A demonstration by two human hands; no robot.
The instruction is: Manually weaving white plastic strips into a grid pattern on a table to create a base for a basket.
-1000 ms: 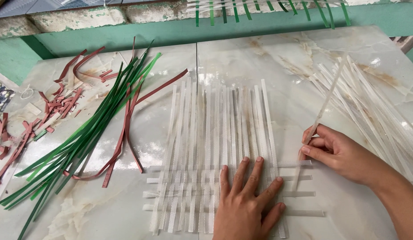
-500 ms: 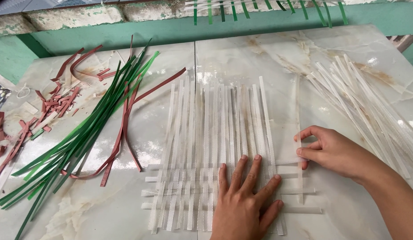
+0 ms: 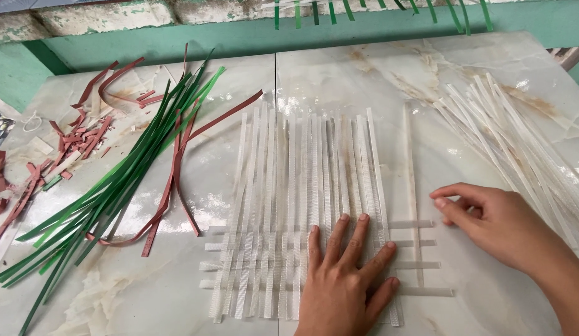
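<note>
A woven mat of translucent white strips (image 3: 289, 205) lies on the pale marble tabletop (image 3: 339, 74), with several upright strips crossed by a few horizontal ones near me. My left hand (image 3: 345, 280) presses flat on the mat's lower right part, fingers spread. One more white strip (image 3: 413, 193) lies upright just right of the mat, threaded through the horizontal strips. My right hand (image 3: 489, 221) hovers beside that strip, fingers loosely curled and apart, holding nothing.
A loose pile of white strips (image 3: 520, 143) lies at the right. A bundle of long green strips (image 3: 115, 186) and some brown-red strips (image 3: 177, 174) lie at the left, with short brown-red offcuts (image 3: 65, 143) beyond. A green ledge (image 3: 240, 37) runs along the back.
My right hand brought a white strip in from the right, laid it upright beside the mat and let go. My left hand stayed pressed on the mat.
</note>
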